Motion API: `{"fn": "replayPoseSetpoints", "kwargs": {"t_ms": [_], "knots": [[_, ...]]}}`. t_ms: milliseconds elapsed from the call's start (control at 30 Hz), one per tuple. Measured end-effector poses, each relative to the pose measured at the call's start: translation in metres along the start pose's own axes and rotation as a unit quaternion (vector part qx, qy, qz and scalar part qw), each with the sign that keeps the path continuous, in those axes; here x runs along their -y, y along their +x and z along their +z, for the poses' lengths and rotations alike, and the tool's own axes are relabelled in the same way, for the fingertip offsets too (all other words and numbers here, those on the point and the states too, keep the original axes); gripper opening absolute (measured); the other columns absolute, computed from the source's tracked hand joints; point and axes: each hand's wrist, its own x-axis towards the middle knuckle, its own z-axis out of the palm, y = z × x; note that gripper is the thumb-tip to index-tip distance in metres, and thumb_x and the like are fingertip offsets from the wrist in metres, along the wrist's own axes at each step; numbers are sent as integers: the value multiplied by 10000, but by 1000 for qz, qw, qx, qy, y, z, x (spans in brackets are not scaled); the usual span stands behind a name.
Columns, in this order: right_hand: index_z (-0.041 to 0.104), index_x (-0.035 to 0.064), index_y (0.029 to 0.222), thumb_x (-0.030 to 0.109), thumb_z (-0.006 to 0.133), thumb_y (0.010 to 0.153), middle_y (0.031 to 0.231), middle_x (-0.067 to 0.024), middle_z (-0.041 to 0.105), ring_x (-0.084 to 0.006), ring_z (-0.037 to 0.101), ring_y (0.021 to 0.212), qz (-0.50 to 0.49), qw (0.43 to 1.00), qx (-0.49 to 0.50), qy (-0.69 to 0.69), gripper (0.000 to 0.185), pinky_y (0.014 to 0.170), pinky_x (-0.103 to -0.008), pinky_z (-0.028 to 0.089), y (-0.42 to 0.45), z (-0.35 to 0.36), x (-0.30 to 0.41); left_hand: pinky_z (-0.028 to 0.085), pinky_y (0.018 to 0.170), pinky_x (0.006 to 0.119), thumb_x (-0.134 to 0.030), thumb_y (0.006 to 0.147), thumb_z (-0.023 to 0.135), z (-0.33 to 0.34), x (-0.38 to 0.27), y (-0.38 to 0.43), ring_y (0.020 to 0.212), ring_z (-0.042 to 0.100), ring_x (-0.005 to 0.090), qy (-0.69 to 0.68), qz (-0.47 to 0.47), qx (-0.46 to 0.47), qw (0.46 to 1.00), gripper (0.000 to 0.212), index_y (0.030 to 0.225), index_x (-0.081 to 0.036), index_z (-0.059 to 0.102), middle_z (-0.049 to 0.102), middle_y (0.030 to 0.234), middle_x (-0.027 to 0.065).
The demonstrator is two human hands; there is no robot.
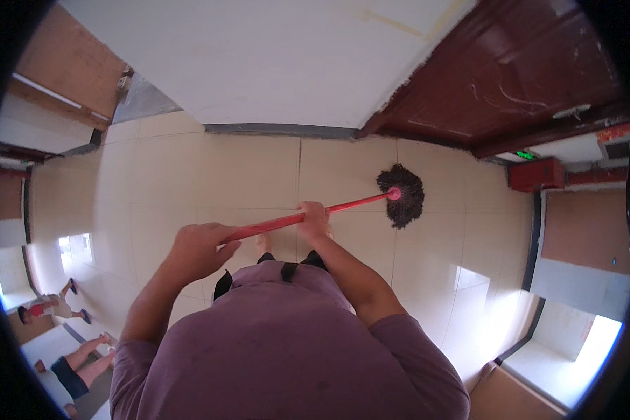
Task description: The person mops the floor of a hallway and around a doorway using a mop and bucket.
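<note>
A mop with a red handle (pixel 357 202) slants across in front of my body. My left hand (pixel 202 251) is wrapped around the upper end of the handle. Farther down, my right hand (pixel 314 221) grips the handle near its middle. The dark, shaggy mop head (pixel 405 202) lies spread on the tiled floor (pixel 252 173) to my right, joined to the handle by a pink socket (pixel 394 193).
A white wall (pixel 273 63) with a dark baseboard stands ahead. Beside it is a dark red door (pixel 504 79). A red box (pixel 535 174) sits by the right wall. Two people (pixel 52 310) (pixel 76 367) are at the lower left.
</note>
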Motion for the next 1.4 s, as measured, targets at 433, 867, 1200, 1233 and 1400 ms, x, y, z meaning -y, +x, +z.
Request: {"fn": "replayPoseSetpoints", "kwargs": {"t_ms": [433,867,1200,1233,1400], "knots": [[527,67,1001,119,596,660,928,-113,564,-299,519,920,-217,958,120,141,352,791,-460,343,0,30,173,418,475,288,-136,769,639,-85,16,-110,472,536,184,15,-206,-245,947,165,715,20,637,586,579,118],[565,47,863,321,676,692,867,-153,589,-333,555,882,-245,892,335,179,342,755,-416,428,38,24,250,397,466,277,-144,786,645,-134,45,-147,460,502,163,135,-198,-292,926,206,667,11,580,567,554,91],[588,75,843,335,652,710,853,-122,605,-311,562,889,-152,938,248,186,299,760,-418,445,58,1,241,365,465,268,-130,790,611,-181,64,-94,479,453,121,142,-106,-257,950,216,637,8,544,517,528,74],[588,75,843,335,652,710,853,-122,605,-311,562,889,-139,942,235,193,299,760,-418,445,66,-4,236,355,466,271,-130,795,604,-187,65,-82,481,444,122,129,-75,-243,958,219,636,7,541,512,527,75],[601,74,840,327,657,680,859,-118,613,-306,572,890,-85,961,179,192,305,772,-405,452,82,-25,201,325,450,278,-140,823,598,-191,52,-27,478,396,114,125,-36,-225,966,248,644,12,518,450,510,55]]}}
